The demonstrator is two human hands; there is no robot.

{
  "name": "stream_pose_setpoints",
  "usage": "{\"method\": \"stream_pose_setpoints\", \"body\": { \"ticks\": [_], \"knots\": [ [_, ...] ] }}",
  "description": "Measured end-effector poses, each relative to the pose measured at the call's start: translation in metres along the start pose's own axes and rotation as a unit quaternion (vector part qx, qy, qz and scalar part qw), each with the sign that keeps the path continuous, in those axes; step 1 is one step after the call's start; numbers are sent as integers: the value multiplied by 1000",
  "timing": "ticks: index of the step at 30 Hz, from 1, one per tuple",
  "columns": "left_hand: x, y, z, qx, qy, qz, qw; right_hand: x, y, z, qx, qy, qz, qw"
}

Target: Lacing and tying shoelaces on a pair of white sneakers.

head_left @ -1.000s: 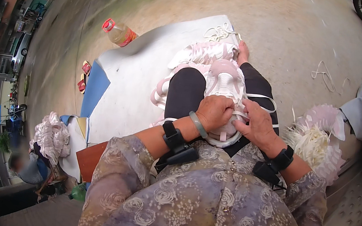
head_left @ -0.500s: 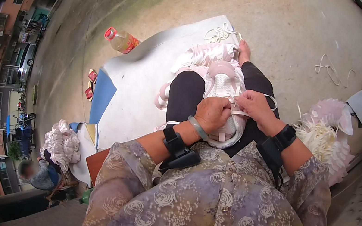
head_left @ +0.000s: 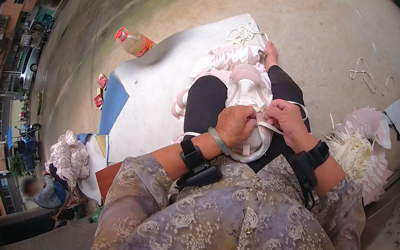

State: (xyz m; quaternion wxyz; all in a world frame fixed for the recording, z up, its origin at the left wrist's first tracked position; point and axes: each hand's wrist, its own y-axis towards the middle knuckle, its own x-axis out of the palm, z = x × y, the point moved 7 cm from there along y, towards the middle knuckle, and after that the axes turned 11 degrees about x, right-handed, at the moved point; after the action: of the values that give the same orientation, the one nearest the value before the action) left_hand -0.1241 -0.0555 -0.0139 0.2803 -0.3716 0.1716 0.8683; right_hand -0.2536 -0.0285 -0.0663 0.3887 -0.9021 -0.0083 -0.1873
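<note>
A pale pink and white shoe upper (head_left: 251, 88) lies lengthwise between my knees, its rounded rim toward my body. My left hand (head_left: 235, 125) is closed over its middle, gripping the upper near the lacing; the fingertips are partly hidden. Right beside it, my right hand (head_left: 287, 121) pinches a flat white shoelace (head_left: 271, 128) at the lacing. A stretch of this lace runs below the right fingers, across the upper. More uppers, stacked in a ruffled row (head_left: 228, 57), lie beyond my left knee.
A white sheet (head_left: 155, 95) covers the ground before me. Loose laces (head_left: 245, 32) lie at its far end. A capped bottle (head_left: 133, 42) stands left, with red sandals (head_left: 100, 92) nearer. At right are bundled uppers and laces (head_left: 357, 148). Another person (head_left: 47, 193) sits far left.
My right hand has shifted slightly left, closer to my left hand, and the lace beneath it sits a little differently. My left hand stays almost in place on the upper.
</note>
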Motion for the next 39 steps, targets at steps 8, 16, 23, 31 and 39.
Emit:
{"method": "stream_pose_setpoints", "body": {
  "ticks": [8, 16, 23, 31, 39],
  "knots": [
    [2, -3, 0, 9, -1, 8, 1000, 0, -4, -2, -70, -25, 23, 997],
    [1, -2, -1, 11, -11, 21, 1000, 2, -11, -12, -212, -169, 60, 961],
    [4, 2, 6, 29, -27, 42, 998, 8, -35, -25, -366, -353, 127, 852],
    [5, -2, 6, 26, -35, 13, 999, 26, -61, -19, -387, -475, 140, 778],
    [15, 10, 3, -17, -29, -50, 998, 0, -29, -3, -306, -434, 149, 834]
  ]
}}
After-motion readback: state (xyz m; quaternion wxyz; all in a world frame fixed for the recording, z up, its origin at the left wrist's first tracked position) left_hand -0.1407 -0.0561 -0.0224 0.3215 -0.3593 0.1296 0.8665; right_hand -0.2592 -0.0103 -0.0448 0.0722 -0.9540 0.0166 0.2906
